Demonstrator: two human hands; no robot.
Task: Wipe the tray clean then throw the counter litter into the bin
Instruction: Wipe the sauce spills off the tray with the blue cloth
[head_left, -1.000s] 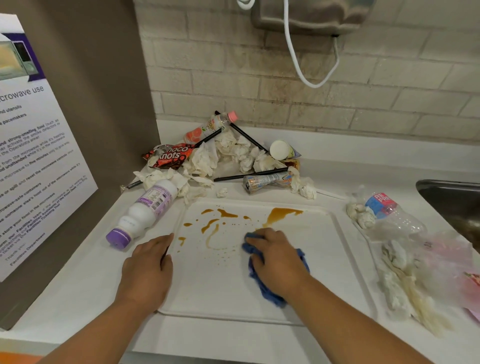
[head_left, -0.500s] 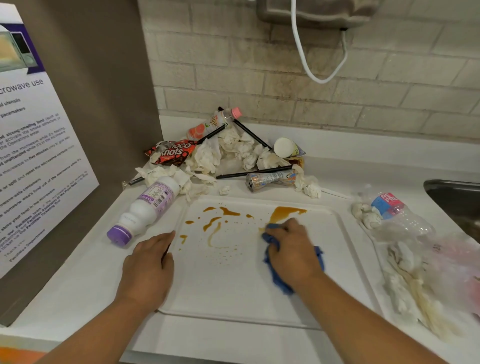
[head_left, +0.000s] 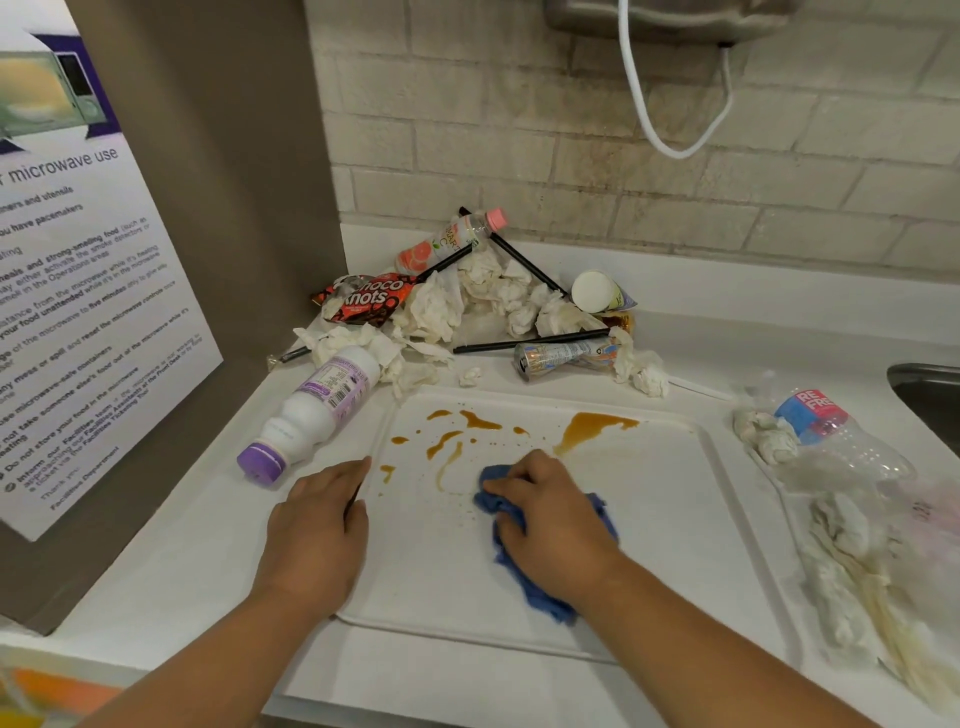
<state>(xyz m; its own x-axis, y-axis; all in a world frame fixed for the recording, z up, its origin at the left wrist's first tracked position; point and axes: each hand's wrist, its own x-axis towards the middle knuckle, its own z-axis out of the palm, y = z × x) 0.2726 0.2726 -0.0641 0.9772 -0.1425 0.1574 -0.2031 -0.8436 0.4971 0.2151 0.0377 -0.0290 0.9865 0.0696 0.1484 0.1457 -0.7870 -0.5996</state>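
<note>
Fingers of the right hand (head_left: 550, 525) are curled over a bunched blue cloth (head_left: 545, 597), clasping it and pressing it down near the middle of the white tray (head_left: 675, 519). The left hand (head_left: 317, 530) grips nothing: it lies palm down with straight fingers on the tray's left rim, apparently bracing it against the table (head_left: 171, 571)

What the wipe turns on is direction, since all the brown sauce lies beyond the cloth, on the tray's far half. The thin streaks (head_left: 452, 441) sit just past the cloth to the far left. The broad splash (head_left: 592, 428) starts just beside the right hand's knuckles and runs slantwise toward the far right. The right hand is nearer to both, so I judge the stroke should go away from the person, then sideways along the far rim

Past that rim lies the litter: crumpled tissues (head_left: 467, 306), a Choco Knots wrapper (head_left: 369, 299), a crushed can (head_left: 566, 356) and a purple-capped bottle (head_left: 311, 410) on its side beside the tray's far left corner. No bin is in view
</note>
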